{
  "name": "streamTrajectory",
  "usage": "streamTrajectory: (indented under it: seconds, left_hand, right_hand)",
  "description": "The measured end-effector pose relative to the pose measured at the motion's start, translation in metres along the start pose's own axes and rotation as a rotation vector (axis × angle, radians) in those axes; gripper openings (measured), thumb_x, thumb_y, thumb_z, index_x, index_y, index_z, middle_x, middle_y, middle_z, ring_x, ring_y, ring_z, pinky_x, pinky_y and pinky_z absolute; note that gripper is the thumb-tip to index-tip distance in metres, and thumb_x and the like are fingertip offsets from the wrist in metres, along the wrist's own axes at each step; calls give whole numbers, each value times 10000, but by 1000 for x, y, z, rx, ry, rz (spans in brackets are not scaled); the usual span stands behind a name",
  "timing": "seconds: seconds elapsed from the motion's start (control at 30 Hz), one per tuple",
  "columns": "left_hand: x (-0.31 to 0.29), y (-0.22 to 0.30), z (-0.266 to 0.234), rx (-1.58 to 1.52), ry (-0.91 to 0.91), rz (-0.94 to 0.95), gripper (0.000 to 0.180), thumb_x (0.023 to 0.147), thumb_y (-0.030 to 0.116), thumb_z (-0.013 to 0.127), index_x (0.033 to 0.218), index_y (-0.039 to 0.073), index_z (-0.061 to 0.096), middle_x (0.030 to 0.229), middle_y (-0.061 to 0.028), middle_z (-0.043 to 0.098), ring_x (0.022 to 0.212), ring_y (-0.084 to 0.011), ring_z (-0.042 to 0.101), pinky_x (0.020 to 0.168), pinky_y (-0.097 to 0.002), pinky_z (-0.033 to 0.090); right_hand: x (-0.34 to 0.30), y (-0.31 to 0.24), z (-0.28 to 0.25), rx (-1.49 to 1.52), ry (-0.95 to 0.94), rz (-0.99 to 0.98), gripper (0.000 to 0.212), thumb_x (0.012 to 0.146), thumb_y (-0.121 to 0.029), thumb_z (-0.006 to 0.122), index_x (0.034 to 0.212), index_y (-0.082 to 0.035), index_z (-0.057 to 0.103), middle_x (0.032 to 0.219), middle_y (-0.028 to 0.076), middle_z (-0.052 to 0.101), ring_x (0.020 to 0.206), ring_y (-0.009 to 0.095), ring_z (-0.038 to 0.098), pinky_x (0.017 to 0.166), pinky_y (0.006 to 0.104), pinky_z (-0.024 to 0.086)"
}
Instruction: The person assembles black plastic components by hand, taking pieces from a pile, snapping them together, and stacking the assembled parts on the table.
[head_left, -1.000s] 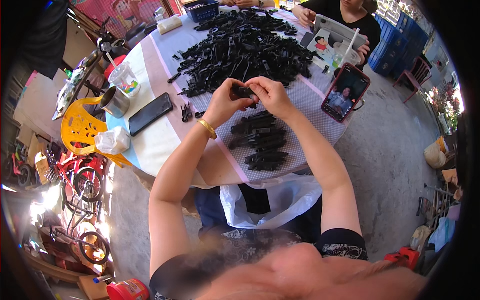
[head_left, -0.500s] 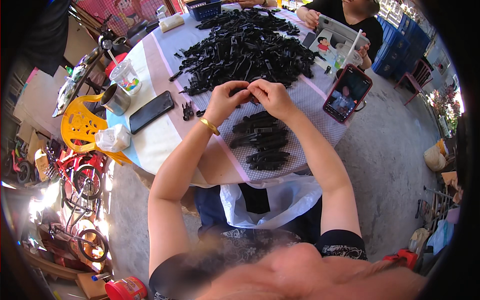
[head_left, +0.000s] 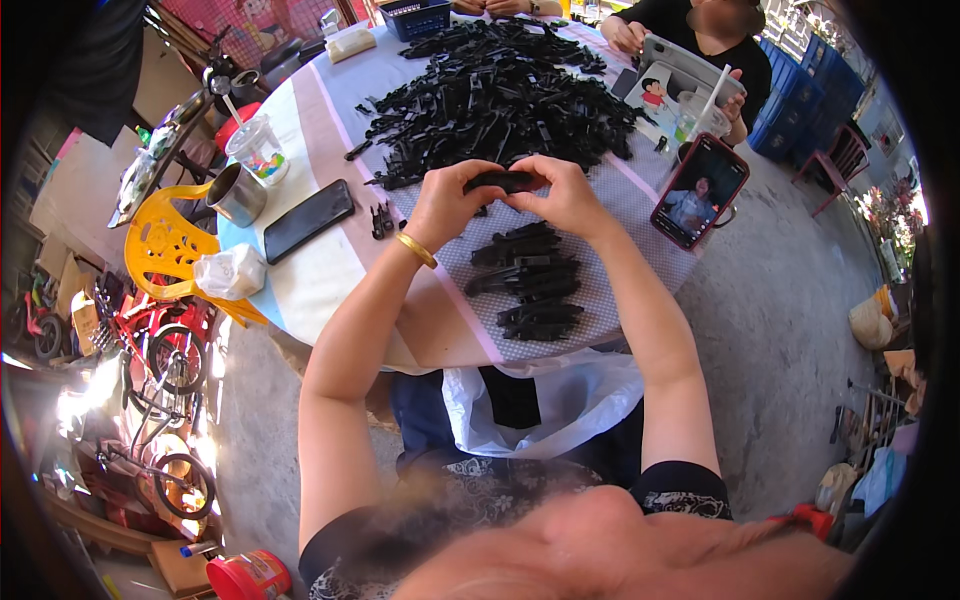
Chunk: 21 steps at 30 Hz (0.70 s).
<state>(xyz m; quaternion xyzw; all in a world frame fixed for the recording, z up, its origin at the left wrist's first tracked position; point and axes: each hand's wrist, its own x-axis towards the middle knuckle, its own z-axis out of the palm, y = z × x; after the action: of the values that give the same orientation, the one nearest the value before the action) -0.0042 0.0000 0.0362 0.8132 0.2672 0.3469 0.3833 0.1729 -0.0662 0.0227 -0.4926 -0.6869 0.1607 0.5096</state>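
Between my two hands is a long, slim black plastic piece, held crosswise at the near edge of a big heap of similar black plastic parts. My left hand, with a gold bangle at its wrist, is closed on the piece's left end. The right end is in the closed fingers of my right hand. Nearer to me, below the hands, lies a row of stacked long black pieces. Left of my left wrist are a few small black parts. My fingertips hide the ends of the held piece.
The round table has a striped cloth. On it are a dark phone, a metal mug, a plastic cup, a propped lit phone and a blue basket. A white bag lies over my lap. Across sits a person holding a tablet.
My fingertips were together with the piece mostly hidden. Now they are farther apart, and the long black piece shows between them. The picture on the propped phone has changed.
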Motion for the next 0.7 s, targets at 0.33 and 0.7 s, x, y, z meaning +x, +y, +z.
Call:
streamTrajectory:
  seconds: [0.33,0.7]
  left_hand:
    - [-4,8,0,47,26,146,241,757,65,664,990,15,627,714,-92,654,590,-105,585,561,-242,466]
    - [2,-12,-2,-71,-105,-56,227,788,42,646,1011,6,627,835,-18,640,713,-50,535,651,-197,463]
  right_hand:
    - [-1,-11,-4,-35,38,-45,261,667,-119,739,885,-2,656,805,108,655,699,175,624,624,264,482]
    - [1,-11,-7,52,14,78,286,728,-144,702,988,-46,637,917,54,649,818,147,609,696,262,483]
